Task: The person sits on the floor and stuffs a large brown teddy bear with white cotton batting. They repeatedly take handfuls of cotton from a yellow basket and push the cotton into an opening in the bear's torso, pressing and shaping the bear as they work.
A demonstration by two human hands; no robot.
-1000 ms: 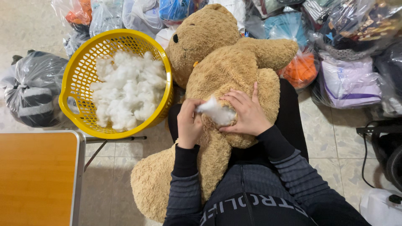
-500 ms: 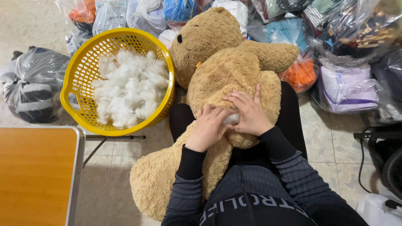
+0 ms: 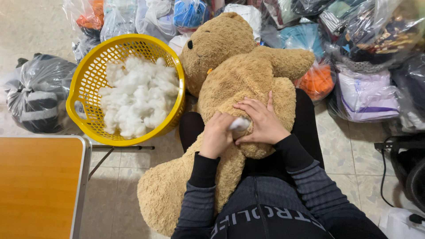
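A big tan teddy bear [image 3: 248, 75] lies across my lap with its head away from me. My left hand [image 3: 218, 135] is closed on a tuft of white stuffing [image 3: 240, 123] and pushes it into the bear's body. My right hand [image 3: 261, 121] lies flat on the bear's fur beside that spot, its fingers spread and touching the tuft. Most of the tuft is hidden between my hands. A yellow plastic basket [image 3: 84, 88] full of white stuffing [image 3: 135, 99] stands to the left of the bear's head.
An orange-topped table [image 3: 37, 186] with a metal edge fills the lower left. Black and clear bags of clothes [image 3: 367, 57] crowd the back and right. A black bag [image 3: 37, 95] sits left of the basket. A black cable [image 3: 385, 177] runs along the tiled floor at right.
The white tuft, plainly visible between my hands a second ago, has gone mostly into the bear. My left hand has closed in over it and the right has flattened.
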